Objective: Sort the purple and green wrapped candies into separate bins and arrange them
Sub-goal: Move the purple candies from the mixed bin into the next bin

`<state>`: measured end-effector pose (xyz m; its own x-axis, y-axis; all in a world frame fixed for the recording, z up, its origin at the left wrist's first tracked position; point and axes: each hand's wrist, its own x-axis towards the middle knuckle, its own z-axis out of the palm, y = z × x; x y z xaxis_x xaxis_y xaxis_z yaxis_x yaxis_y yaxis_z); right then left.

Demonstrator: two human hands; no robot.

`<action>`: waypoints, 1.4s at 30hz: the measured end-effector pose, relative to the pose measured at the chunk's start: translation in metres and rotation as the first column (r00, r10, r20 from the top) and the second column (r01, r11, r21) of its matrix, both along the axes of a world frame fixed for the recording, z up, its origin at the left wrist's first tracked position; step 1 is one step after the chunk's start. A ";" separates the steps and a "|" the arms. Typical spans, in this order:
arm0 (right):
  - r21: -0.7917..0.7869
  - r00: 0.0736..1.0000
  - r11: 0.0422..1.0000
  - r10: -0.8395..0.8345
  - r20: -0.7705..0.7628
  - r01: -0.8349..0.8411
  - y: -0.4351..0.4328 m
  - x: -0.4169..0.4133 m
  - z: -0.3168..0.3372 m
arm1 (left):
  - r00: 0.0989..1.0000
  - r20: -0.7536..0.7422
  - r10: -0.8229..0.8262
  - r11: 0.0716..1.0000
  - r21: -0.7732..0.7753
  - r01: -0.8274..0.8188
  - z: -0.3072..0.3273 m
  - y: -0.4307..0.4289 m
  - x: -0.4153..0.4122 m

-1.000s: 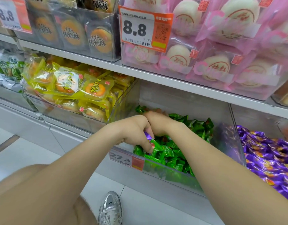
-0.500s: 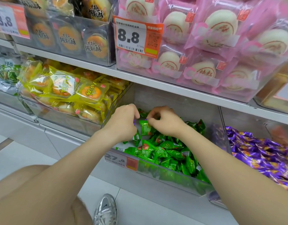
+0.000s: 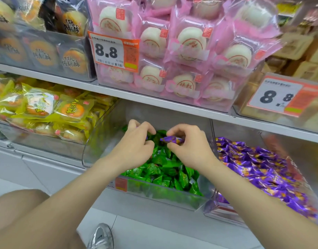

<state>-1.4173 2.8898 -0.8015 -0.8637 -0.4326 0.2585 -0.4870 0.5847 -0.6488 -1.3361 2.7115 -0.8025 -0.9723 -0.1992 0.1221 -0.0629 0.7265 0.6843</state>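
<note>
**A purple sweet pinched over the green bin**

Both of the person's bare hands are down in the clear bin (image 3: 172, 194) on the lower shelf. The right hand (image 3: 190, 150) has its fingers (image 3: 178, 129) curled over and closed against the thumb, pinching one purple candy (image 3: 169, 139) by its right end. The free end of the wrapper sticks out to the left, towards the other hand.

The left hand (image 3: 136, 148) sits just to the left of that sweet, its curled fingertips close to the free end. Its fingers are bent down into the heap. A fleck of purple shows at their tips, but whether they grip anything I cannot tell.

Directly under both sets of fingers, and spreading towards the person, lie the green candies (image 3: 165, 171), filling the front of that bin.

To the right of the right hand's fingers, beyond the clear side wall, the neighbouring bin (image 3: 224, 212) holds a heap of purple candies (image 3: 262, 169).

To the left of the left fingers is a bin of yellow-wrapped pastries (image 3: 47, 108). Above the fingers runs the white shelf edge (image 3: 151, 98), carrying pink-wrapped cakes (image 3: 186, 47) and an orange price tag (image 3: 111, 51) reading 8.8. Below the arms, a silver shoe (image 3: 100, 237) rests on the pale floor.
</note>
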 end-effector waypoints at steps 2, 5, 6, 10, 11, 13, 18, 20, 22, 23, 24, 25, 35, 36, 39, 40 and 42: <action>-0.033 1.000 0.999 0.010 0.027 -0.009 0.011 0.005 0.005 | 0.998 -0.034 -0.048 0.995 0.089 0.051 0.007 0.014 -0.002; -0.086 0.993 0.994 0.079 0.091 -0.071 0.032 0.015 0.022 | 0.986 -0.098 -0.135 0.967 0.204 0.153 0.018 0.030 -0.004; -0.102 0.987 0.990 0.109 0.116 -0.097 0.041 0.019 0.029 | 0.980 -0.110 -0.165 0.944 0.269 0.189 0.020 0.033 -0.004; -0.278 0.934 0.958 0.161 0.319 -0.070 0.081 0.033 0.051 | 0.954 -0.157 -0.254 0.814 0.498 0.298 0.024 0.054 0.000; -0.285 0.922 0.957 0.155 0.355 -0.051 0.091 0.036 0.054 | 0.949 -0.178 -0.261 0.793 0.520 0.316 0.024 0.063 0.001; -0.247 0.912 0.968 0.143 0.384 -0.047 0.113 0.041 0.060 | 0.941 -0.201 -0.271 0.794 0.505 0.337 0.025 0.081 0.002; 0.016 0.988 1.000 0.020 0.151 -0.023 0.190 0.035 0.076 | 0.897 -0.268 -0.352 0.894 0.188 0.407 0.029 0.129 0.011; 0.163 0.986 0.974 -0.150 -0.075 0.160 0.226 0.021 0.070 | 0.849 -0.285 -0.444 0.880 0.041 0.474 0.030 0.145 0.014; 0.314 0.955 0.911 -0.207 -0.212 0.267 0.257 0.009 0.064 | 0.802 -0.281 -0.528 0.838 -0.021 0.545 0.028 0.162 0.016; 0.360 0.951 0.888 -0.216 -0.219 0.285 0.269 0.003 0.061 | 0.790 -0.276 -0.547 0.828 -0.041 0.560 0.025 0.170 0.014; 0.395 0.951 0.870 -0.228 -0.211 0.296 0.281 -0.002 0.057 | 0.784 -0.277 -0.556 0.824 -0.061 0.563 0.022 0.178 0.012; 0.423 0.950 0.853 -0.245 -0.193 0.306 0.291 -0.007 0.052 | 0.783 -0.277 -0.557 0.825 -0.080 0.559 0.018 0.185 0.009; 0.547 0.962 0.792 -0.247 -0.118 0.271 0.324 -0.037 -0.002 | 0.859 -0.270 -0.434 0.896 -0.029 0.444 -0.003 0.224 -0.015; 0.554 0.966 0.792 -0.235 -0.111 0.257 0.324 -0.039 -0.004 | 0.865 -0.255 -0.433 0.896 -0.013 0.444 -0.006 0.225 -0.017; 0.559 0.977 0.803 -0.193 -0.087 0.208 0.324 -0.041 -0.009 | 0.881 -0.230 -0.414 0.902 0.029 0.431 -0.012 0.229 -0.021; 0.540 0.978 0.817 -0.190 -0.084 0.205 0.325 -0.042 -0.011 | 0.883 -0.225 -0.412 0.902 0.040 0.431 -0.014 0.231 -0.022; 0.500 0.976 0.839 -0.196 -0.095 0.217 0.325 -0.042 -0.014 | 0.883 -0.215 -0.418 0.896 0.064 0.440 -0.016 0.232 -0.023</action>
<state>-1.4593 3.2152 -0.8158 -0.9415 -0.3253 0.0882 -0.3369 0.9155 -0.2201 -1.3587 2.9438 -0.8186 -0.9258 0.2093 0.3148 0.3770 0.5737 0.7271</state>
